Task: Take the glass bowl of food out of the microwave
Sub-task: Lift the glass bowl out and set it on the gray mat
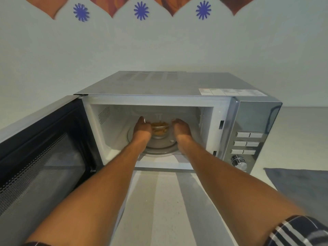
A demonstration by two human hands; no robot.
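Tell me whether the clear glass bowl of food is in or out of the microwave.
In: the clear glass bowl sits on the turntable between both hands.

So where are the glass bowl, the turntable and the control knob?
glass bowl (160, 129), head view, its food-filled middle between the hands.
turntable (159, 148), head view, its bare front rim.
control knob (240, 163), head view, its shiny face.

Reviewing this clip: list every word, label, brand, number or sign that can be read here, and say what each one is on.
No text here can be read.
White sticker on the microwave top: lines of print, too small and blurred to read.
Control panel buttons: no markings legible.
Dial: no markings legible.
Wall decorations: blue star shapes and orange shapes only, no lettering.
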